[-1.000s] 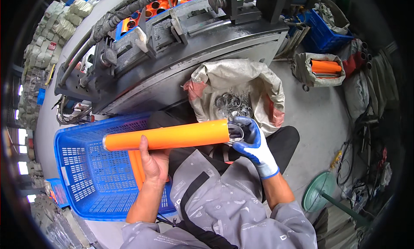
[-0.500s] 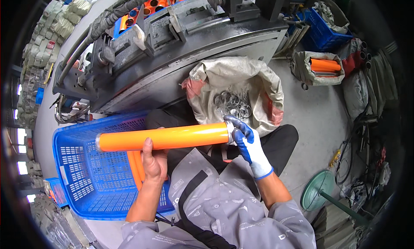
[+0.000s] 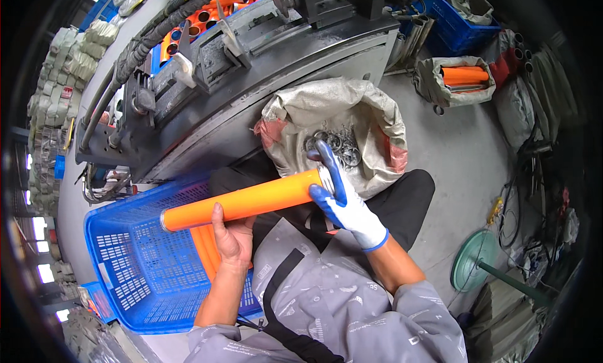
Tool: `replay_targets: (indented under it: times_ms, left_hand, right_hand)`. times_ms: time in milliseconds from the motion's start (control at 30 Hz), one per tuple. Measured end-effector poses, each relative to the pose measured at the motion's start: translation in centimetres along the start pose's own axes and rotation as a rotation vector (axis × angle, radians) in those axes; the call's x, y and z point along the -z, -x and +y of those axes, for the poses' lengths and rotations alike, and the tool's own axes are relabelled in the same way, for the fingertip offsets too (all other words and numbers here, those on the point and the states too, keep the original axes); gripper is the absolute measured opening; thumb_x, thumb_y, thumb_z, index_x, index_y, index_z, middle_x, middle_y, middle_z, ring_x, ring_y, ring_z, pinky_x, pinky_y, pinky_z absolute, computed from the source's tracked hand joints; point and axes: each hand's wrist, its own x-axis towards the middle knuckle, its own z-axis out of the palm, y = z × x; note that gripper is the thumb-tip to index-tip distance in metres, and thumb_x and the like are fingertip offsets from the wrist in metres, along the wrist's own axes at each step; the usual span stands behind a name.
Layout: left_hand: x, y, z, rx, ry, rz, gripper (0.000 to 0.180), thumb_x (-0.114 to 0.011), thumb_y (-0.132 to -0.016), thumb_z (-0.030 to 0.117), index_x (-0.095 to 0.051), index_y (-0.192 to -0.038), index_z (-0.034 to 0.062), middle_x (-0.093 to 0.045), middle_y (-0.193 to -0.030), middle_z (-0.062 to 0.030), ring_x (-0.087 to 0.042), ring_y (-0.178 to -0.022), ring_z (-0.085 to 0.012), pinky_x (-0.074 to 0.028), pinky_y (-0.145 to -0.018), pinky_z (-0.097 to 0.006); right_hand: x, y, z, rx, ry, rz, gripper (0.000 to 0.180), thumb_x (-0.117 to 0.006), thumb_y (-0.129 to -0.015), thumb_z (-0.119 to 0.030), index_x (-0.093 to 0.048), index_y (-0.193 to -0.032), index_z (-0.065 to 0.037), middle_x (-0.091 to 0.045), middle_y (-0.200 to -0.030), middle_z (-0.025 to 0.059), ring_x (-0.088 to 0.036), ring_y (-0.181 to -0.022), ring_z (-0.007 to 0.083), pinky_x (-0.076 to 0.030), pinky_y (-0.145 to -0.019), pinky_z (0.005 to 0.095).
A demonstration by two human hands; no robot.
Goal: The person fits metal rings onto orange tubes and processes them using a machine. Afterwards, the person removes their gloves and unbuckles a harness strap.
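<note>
Across my lap lies an orange tube [image 3: 270,196], tilted so its right end is higher. My bare left hand [image 3: 235,240] is closed round its underside near the middle, thumb up along the near side. At the right end, a silvery threaded collar [image 3: 326,177] sits between the fingers of my right hand [image 3: 352,212], in a white and blue glove. That thumb presses on the tube just below the threads, while the forefinger stretches past the collar. Beyond it an open woven sack [image 3: 295,102] holds metal rings [image 3: 345,150].
A blue plastic crate [image 3: 94,250] with orange tubes [image 3: 206,250] stands at my left. Ahead runs a grey metal machine bench [image 3: 251,96]. A smaller sack [image 3: 430,83] of orange tubes stands at far right, and a green round base [image 3: 471,262] with a pole nearer me.
The tube's right end has shifted left and the tube tilts more. My right hand's thumb has moved onto the tube and its forefinger has straightened. The whole view has turned slightly.
</note>
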Motion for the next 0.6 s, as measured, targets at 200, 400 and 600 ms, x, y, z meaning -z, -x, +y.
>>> replay_targets:
  times_ms: [200,400,600]
  left_hand:
    - [0.9,-0.3,0.3,-0.024,-0.03,0.016,0.038,-0.061,-0.091,0.04,-0.057,-0.112,0.0084,-0.062,-0.11,-0.0077,-0.06,-0.106,-0.0228,-0.05,-0.095,-0.042]
    - [0.7,-1.3,-0.2,-0.026,-0.057,0.02,0.04,-0.06,-0.091,0.041,-0.055,-0.113,0.0084,-0.06,-0.113,-0.0085,-0.059,-0.109,-0.0235,-0.049,-0.098,-0.044]
    - [-0.2,-2.7,0.6,-0.009,0.044,-0.006,0.043,-0.062,-0.09,0.042,-0.054,-0.116,0.0077,-0.059,-0.117,-0.0088,-0.057,-0.111,-0.024,-0.046,-0.101,-0.043]
  right_hand:
    - [-1.0,-0.1,-0.7,-0.015,0.086,0.019,0.077,-0.057,-0.094,-0.038,-0.019,-0.149,0.002,-0.044,-0.134,0.0219,-0.047,-0.12,0.0312,-0.034,-0.104,0.0381]
    - [-0.8,-0.8,0.9,-0.069,0.073,0.037,0.074,-0.056,-0.095,-0.037,-0.023,-0.148,0.002,-0.032,-0.146,0.0255,-0.031,-0.138,0.0351,-0.027,-0.111,0.0393]
    - [-0.4,-1.4,0.5,-0.037,-0.25,0.031,0.078,-0.059,-0.093,-0.029,-0.013,-0.152,-0.004,-0.037,-0.143,0.0185,-0.045,-0.12,0.0233,-0.039,-0.1,0.0362]
